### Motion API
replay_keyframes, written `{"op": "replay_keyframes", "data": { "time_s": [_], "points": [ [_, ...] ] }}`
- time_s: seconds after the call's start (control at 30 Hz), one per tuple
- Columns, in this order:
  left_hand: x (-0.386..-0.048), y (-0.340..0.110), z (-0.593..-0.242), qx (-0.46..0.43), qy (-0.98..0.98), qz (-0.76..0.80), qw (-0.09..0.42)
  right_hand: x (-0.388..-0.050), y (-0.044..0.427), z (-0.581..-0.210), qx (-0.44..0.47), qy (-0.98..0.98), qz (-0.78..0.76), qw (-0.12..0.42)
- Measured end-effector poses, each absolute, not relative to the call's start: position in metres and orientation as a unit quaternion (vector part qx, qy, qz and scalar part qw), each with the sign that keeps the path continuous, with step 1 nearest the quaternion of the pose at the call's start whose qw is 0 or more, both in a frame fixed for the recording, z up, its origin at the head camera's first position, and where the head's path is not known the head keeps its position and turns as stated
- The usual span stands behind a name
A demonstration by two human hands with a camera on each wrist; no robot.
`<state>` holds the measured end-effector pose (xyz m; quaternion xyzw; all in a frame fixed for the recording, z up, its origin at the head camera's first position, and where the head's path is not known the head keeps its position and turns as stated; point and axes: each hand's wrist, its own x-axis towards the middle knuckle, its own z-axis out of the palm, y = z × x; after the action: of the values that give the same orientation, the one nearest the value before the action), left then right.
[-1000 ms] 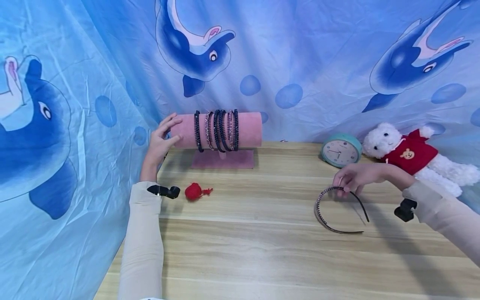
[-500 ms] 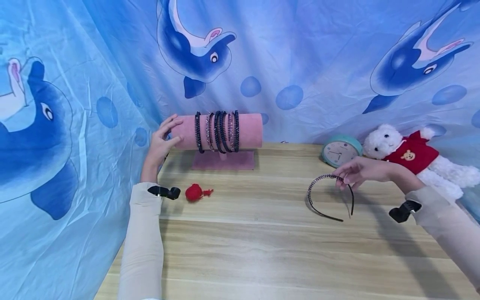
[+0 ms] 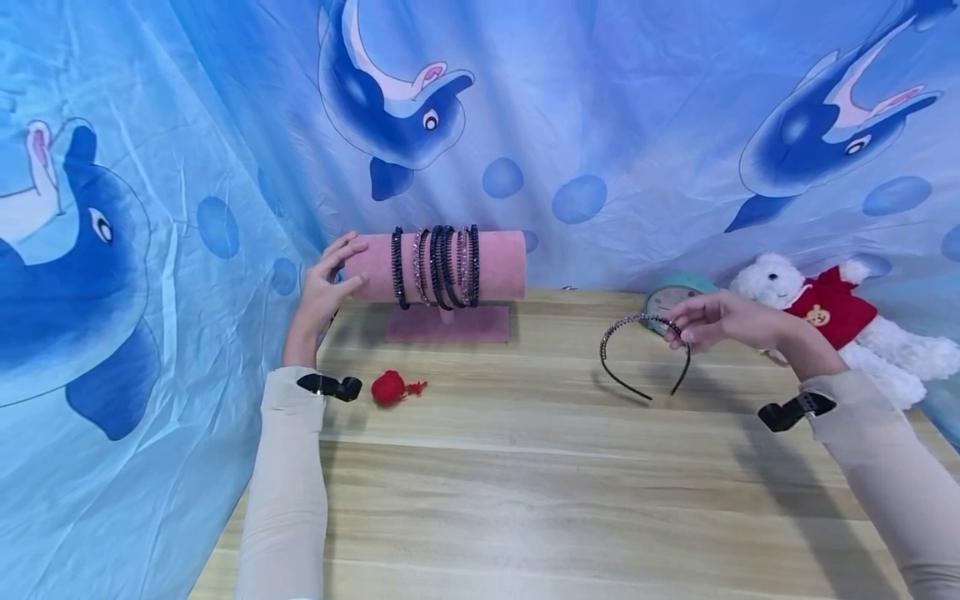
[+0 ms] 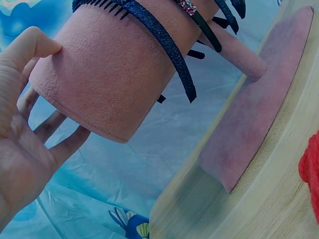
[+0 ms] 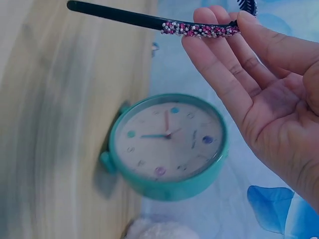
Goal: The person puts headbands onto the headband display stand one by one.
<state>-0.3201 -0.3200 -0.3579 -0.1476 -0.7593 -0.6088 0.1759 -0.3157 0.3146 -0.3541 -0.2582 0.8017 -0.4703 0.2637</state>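
Observation:
At the left end of a pink velvet headband stand (image 3: 504, 265), my left hand (image 3: 322, 287) grips the roll, thumb on the front and fingers round the end. Several dark and jewelled headbands (image 3: 437, 265) hang side by side on that roll. Over on the right, my right hand (image 3: 727, 321) pinches one black headband (image 5: 199, 30) between thumb and fingertips. Pink, white and dark beads cover part of it. This headband hangs above the table with its two ends pointing down, in front of the clock.
A teal alarm clock (image 5: 169, 186) stands behind the right hand, partly covered by it in the head view. Beside it lies a white teddy bear (image 3: 900, 350) in a red top. A red yarn-like ball (image 3: 387, 388) lies on the wooden table (image 3: 510, 500). Dolphin-print cloth (image 3: 637, 100) hangs behind.
My right hand has lifted the headband and carried it left and toward the back, turning its ends downward. My left hand stays on the stand.

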Motion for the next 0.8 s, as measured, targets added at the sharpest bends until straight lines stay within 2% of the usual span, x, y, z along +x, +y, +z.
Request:
{"op": "replay_keyframes", "data": {
  "time_s": [0.47,0.8],
  "points": [
    [-0.314,-0.319,-0.355,-0.145,-0.765,-0.602,0.177,-0.322,0.286,-0.319,-0.241,0.818,-0.502,0.143],
    [-0.314,-0.318,-0.356,-0.151,-0.759,-0.608,0.18,-0.325,0.248,-0.298,-0.183,0.813,-0.543,0.101]
  ]
}}
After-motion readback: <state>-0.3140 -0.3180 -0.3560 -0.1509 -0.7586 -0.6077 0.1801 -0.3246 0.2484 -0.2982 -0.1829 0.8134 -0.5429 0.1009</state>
